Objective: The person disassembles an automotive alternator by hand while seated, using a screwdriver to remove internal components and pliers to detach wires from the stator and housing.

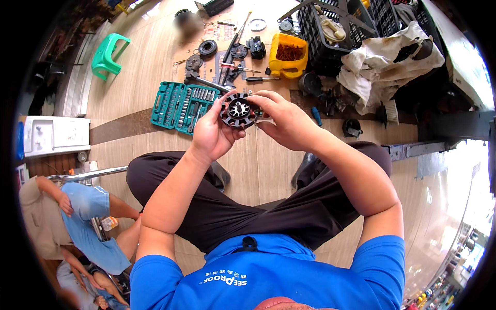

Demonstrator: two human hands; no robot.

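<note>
Between my hands, above the floor, is a round black and silver machine part (239, 109) with a slotted rim and a silver spoked centre. My left hand (211, 130) cradles its left and lower side, thumb along the edge. My right hand (284, 120) has its fingertips at the right edge of the part, thumb and fingers bent together. Something small and shiny shows between them, too small to name. Just beyond my left hand lies an open green socket set case (173, 107) with rows of sockets.
Flattened cardboard holds a screwdriver (262, 79), a black ring (207, 48) and dark machine parts. Nearby stands a yellow cut-open jug (288, 56) of rusty-coloured pieces. Black crates (324, 54) and a stained cloth (385, 64) are at right, a green stool (109, 56) at left. Two people sit lower left.
</note>
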